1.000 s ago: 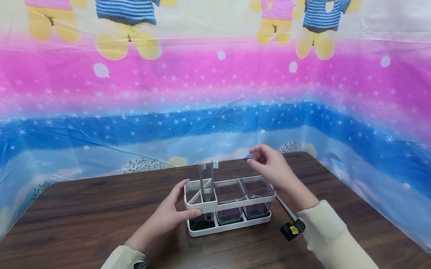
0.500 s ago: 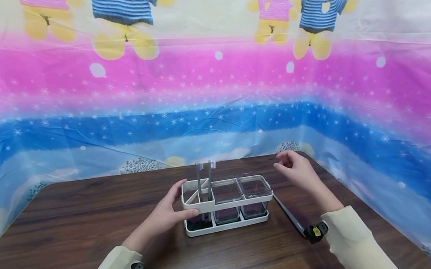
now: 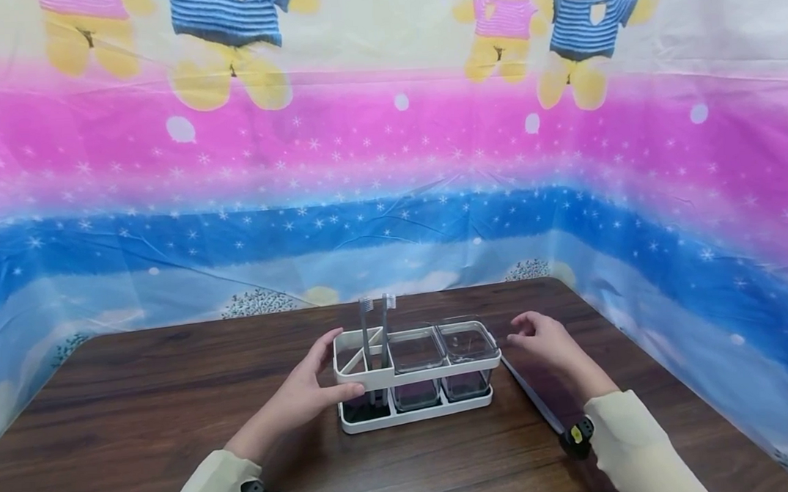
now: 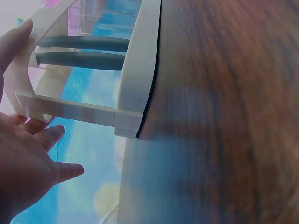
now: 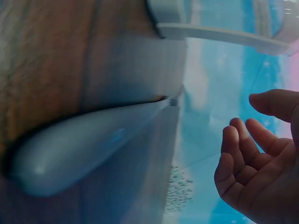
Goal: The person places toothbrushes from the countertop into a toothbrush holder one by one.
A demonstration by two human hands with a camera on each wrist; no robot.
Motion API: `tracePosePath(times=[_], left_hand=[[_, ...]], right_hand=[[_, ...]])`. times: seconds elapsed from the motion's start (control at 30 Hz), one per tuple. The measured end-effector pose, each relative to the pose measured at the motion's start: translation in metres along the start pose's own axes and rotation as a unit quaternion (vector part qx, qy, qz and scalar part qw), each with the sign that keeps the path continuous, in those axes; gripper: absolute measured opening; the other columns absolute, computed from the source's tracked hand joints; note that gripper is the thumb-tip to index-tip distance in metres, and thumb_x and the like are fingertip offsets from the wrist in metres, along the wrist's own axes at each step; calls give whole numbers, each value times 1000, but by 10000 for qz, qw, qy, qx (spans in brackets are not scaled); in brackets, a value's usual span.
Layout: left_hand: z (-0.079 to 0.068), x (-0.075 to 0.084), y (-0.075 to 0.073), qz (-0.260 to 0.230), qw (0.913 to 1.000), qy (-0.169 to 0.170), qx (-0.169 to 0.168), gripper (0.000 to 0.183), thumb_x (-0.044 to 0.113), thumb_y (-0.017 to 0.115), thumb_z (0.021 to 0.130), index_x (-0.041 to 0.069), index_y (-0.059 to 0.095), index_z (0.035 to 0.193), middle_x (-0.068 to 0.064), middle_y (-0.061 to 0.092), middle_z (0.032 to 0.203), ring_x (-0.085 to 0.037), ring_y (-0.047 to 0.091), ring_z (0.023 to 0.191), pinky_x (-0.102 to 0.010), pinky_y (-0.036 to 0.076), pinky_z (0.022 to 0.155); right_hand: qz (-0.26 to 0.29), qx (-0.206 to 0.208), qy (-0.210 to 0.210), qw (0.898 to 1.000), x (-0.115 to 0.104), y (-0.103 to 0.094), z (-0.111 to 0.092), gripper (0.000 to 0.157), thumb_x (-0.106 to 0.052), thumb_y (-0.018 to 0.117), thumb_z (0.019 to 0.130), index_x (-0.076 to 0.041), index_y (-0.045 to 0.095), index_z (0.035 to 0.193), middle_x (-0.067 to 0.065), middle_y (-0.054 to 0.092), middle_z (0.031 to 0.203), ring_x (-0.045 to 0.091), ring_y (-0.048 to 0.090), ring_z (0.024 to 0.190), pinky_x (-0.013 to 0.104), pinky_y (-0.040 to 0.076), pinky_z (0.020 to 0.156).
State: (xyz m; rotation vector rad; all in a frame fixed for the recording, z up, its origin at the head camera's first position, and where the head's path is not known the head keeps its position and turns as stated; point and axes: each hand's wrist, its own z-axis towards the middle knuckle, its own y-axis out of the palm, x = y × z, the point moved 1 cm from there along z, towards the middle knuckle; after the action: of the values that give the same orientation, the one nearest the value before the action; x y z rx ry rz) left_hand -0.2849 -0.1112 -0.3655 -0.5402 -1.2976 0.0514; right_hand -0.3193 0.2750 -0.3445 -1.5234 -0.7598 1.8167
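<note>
A white toothbrush holder point(image 3: 367, 381) with two tiers stands on the table. Two grey toothbrushes point(image 3: 384, 331) are upright in its left part, heads up; their handles point(image 4: 84, 60) show in the left wrist view. My left hand point(image 3: 301, 393) grips the holder's left end, thumb on the front of the upper rim and fingers reaching behind. Off the right end, my right hand point(image 3: 546, 342) is in the air with loosely bent fingers and nothing between them. Another grey toothbrush point(image 5: 79, 144) lies on the table below it, its head pointing away; the right wrist partly covers it in the head view.
Two clear square cups point(image 3: 417, 351) sit in the middle and right slots of the holder. Behind the dark wooden table point(image 3: 143, 404) hangs a printed cloth point(image 3: 393, 224) with bears and snowflakes, which also runs along the right side.
My right hand has moved right from above the right cup, past the holder's end, and then lowered toward the table. My left hand stays on the holder.
</note>
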Motion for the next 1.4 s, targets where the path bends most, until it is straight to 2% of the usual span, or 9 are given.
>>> tracePosePath(times=[0.17, 0.4, 0.7, 0.87, 1.4], left_hand=[[0, 0, 0, 13, 10000, 0, -2, 93, 30, 79, 81, 14, 21, 151, -17, 30, 153, -37, 22, 144, -62, 16, 112], [0, 0, 0, 22, 10000, -20, 18, 93, 29, 79, 81, 13, 22, 151, -17, 31, 153, -37, 23, 144, -62, 16, 112], [0, 0, 0, 9, 10000, -8, 25, 92, 29, 79, 81, 15, 21, 151, -16, 32, 153, -37, 23, 144, -63, 16, 112], [0, -1, 0, 26, 10000, 8, 29, 92, 29, 79, 81, 14, 22, 151, -16, 33, 152, -37, 24, 143, -63, 16, 112], [0, -1, 0, 26, 10000, 12, 3, 92, 30, 79, 81, 15, 21, 152, -16, 31, 153, -37, 23, 144, -63, 16, 111]], right_hand=[[-259, -374, 97, 9989, 10, 11, 2, 36, -15, 63, 90, 6, 56, 119, 15, 62, 95, 23, 58, 80, 37, 49, 67], [-678, -781, 120, 9946, 14, 20, 4, 39, -13, 67, 87, 9, 57, 118, 24, 63, 108, 32, 63, 92, 45, 53, 77], [-878, -1095, 367, 9894, 15, 27, 7, 39, -12, 70, 84, 9, 58, 115, 19, 64, 103, 28, 63, 89, 45, 53, 78], [-1106, -1300, 453, 9843, 12, 30, 6, 40, -11, 70, 84, 9, 58, 117, 19, 64, 105, 28, 62, 90, 45, 52, 79], [-1221, -1424, 501, 9810, 11, 33, 6, 29, -2, 64, 87, 6, 61, 114, 20, 63, 106, 27, 61, 88, 44, 53, 79]])
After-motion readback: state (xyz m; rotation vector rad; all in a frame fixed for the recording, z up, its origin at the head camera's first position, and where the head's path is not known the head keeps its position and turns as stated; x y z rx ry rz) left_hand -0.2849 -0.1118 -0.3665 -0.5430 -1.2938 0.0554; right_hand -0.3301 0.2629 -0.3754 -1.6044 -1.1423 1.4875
